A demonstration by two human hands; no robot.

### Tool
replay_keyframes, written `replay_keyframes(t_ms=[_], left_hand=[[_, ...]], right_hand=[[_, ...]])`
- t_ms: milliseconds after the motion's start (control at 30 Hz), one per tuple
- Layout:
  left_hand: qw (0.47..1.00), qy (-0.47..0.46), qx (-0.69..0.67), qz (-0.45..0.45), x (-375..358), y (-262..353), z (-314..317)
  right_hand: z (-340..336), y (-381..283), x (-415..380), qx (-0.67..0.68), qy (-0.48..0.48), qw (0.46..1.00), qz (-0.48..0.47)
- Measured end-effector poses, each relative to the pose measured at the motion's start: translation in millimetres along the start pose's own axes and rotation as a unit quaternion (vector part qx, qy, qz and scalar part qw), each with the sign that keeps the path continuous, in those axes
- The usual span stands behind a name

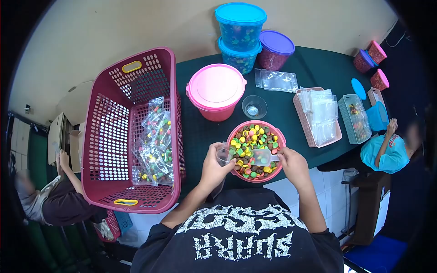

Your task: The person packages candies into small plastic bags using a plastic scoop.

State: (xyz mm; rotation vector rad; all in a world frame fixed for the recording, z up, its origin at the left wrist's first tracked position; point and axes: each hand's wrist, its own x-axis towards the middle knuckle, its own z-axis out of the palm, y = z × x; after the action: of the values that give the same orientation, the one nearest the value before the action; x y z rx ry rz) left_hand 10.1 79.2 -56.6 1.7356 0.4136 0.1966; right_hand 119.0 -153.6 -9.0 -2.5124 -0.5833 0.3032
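A pink tub [281, 136] full of small yellow, green, red and brown candies [252, 136] stands in front of me. My right hand [293, 166] pinches the handle of a clear plastic scoop [261, 157], which lies level over the candies with its mouth to the left. On the tub's left side my left hand [215, 168] is closed around a clear plastic bag [222, 155], its opening close to the scoop. Part of the bag hangs below that hand, partly hidden by the fingers.
A maroon laundry basket [107, 136] with filled candy bags [154, 145] stands left. Behind the tub are a lidded pink tub [216, 86], a glass bowl [255, 107] and stacked blue tubs [240, 27]. Empty bags [321, 113] fill a pink tray. People sit at both sides.
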Motion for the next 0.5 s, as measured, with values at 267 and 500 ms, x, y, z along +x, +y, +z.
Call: replay_keyframes(t_ms=[267, 500], left_hand=[[0.973, -0.051, -0.196, -0.107, -4, -29, -3], [0.963, -0.080, -0.240, -0.094, -16, -19, -1]], right_hand=[[21, 3, -8, -0.006, 0.077, 0.997, -0.007], [44, 7, -12, 0.072, 0.130, 0.989, 0.017]])
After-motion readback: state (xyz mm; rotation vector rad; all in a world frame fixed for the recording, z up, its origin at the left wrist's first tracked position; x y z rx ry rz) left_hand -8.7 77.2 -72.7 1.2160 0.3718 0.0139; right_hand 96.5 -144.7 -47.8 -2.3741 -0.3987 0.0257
